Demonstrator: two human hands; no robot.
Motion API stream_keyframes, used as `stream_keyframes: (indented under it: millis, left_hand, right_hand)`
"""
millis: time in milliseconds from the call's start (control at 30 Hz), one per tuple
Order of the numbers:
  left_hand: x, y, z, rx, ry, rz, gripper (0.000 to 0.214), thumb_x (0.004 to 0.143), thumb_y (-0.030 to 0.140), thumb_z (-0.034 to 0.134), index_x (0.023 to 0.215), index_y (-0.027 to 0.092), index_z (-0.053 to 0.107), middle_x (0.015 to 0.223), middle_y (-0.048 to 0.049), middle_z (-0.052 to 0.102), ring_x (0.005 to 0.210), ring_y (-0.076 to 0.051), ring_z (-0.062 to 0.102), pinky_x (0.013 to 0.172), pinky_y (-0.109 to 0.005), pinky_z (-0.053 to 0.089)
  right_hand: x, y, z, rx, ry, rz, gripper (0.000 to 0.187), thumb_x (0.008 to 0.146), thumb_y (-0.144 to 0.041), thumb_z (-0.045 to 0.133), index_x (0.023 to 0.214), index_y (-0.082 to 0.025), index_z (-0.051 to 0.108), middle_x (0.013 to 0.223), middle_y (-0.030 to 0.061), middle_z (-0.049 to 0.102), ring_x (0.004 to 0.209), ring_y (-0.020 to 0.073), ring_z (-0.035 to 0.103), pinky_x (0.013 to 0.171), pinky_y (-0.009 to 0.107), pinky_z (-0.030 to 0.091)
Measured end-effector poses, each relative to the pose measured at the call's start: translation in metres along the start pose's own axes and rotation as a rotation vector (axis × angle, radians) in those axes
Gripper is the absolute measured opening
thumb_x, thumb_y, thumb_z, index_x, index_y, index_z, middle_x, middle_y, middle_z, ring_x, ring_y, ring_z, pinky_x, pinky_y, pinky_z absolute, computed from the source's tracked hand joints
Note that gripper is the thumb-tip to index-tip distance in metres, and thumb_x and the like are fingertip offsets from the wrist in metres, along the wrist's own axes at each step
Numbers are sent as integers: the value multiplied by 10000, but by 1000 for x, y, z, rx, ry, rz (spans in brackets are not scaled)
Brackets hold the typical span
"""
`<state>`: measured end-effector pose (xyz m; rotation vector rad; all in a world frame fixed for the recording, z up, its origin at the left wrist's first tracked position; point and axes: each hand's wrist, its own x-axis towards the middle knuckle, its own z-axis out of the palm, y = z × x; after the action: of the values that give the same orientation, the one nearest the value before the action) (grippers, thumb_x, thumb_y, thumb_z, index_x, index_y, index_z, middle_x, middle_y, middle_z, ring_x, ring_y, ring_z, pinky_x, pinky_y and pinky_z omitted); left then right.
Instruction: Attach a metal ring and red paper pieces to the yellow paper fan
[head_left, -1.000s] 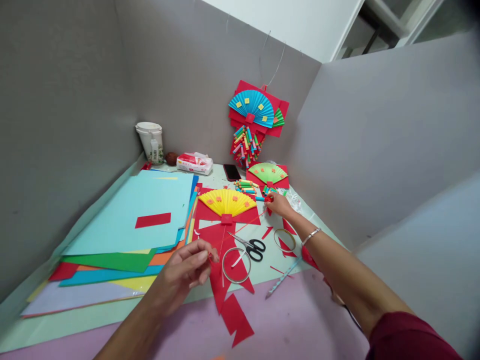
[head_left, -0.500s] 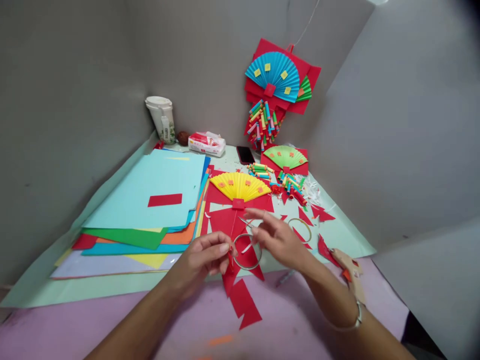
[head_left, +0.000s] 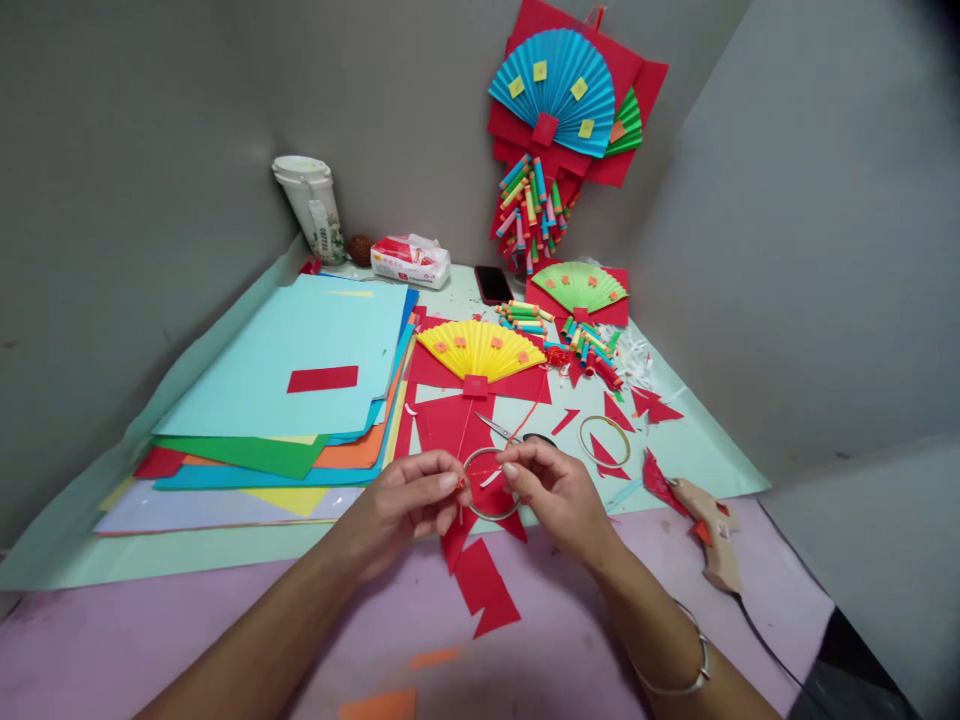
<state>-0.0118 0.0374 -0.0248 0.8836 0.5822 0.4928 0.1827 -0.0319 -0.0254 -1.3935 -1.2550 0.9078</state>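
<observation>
Gray wall [head_left: 187, 130] behind — left hand [head_left: 420, 497] and right hand [head_left: 556, 492] pinching red cord [head_left: 537, 404] below yellow fan [head_left: 480, 347]; scissors [head_left: 496, 428], silver ring [head_left: 492, 518] below fan — partly hand-blocked.

Nothing reads clearly — the print on the white cup [head_left: 306, 195] and tissue packet [head_left: 410, 264] is too small.

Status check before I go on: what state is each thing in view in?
Left hand: pinching red cord
Right hand: pinching red cord
Scissors: lying down, handles partly hidden; blade opening unclear
Yellow fan: spread
Light-green fan: spread
Blue fan: spread
Phone: screen dark
White cup: standing, lid on
Glue gun: lying down, unheld
</observation>
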Motion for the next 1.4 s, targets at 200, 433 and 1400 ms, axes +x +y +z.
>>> stream_keyframes:
  millis: [200,433,1400]
  left_hand:
    - [2,1,-2,-28,4,-8,160,803,284,695,810,135,638,741,-40,655,474,-39,440,419,-160,237]
    - [2,0,-5,-35,4,-5,159,804,282,695,813,133,639,739,-46,652,472,-39,431,412,-161,224]
    - [2,-3,5,-57,-49,-69,178,762,277,729,796,120,652,715,-51,661,467,-42,460,397,-154,225]
  right_hand:
    - [2,6,-5,-162,123,-71,131,862,-246,583,903,-206,701,741,2,602,656,132,562,621,255,453]
    - [4,9,-8,-236,149,-106,141,860,-246,576,902,-193,700,754,15,616,634,130,562,586,248,448]
    - [-11,-5,10,-276,-180,-164,180,873,-163,549,980,-218,683,792,14,646,714,145,581,681,275,456]
